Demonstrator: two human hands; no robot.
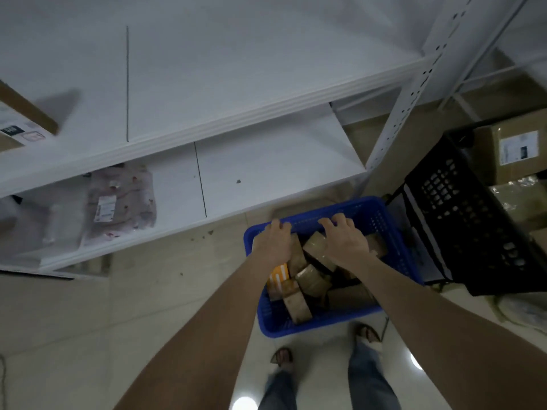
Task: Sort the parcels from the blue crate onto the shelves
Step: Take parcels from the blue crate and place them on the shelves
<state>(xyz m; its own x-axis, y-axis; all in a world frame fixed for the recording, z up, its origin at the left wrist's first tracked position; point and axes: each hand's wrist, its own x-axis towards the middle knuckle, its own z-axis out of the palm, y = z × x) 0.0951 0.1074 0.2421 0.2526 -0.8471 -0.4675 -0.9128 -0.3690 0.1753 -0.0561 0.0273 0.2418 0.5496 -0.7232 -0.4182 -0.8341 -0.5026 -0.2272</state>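
**A:** Stockroom, seen from above: blue crate [296, 324] is low on the tiled floor, just in front of the white racking and abt half full of parcels [313, 281].

**B:** Hands?

**A:** Both on the crate's far rim. Left hand [276, 239] and right hand [344, 241] are side by side but apart, fingers hooked over the edge. Neither holds a parcel.

**B:** What do the parcels look like?

**A:** Mostly small brown blocks in glossy tape, piled at all angles. One orange-and-white packet [278, 276] stands by the left wall. Labels too blurred to read.

**B:** How'd they handle?

**A:** Best guess: light, fairly stiff, one-hand pieces. Tape looks slick, so pinch across the short sides, not the flat faces. The loaded crate is prob. heavier and its perforated plastic may flex, so gripping opposite rims would be steadier.

**B:** Where to?

**A:** Lower shelf [266, 173] is nearest, w/ a pink poly bag [121, 199] at its left. Upper shelf [207, 69] holds a cardboard box [32, 112] at far left. Black crate [461, 220] w/ more boxes stands just right of the blue one.
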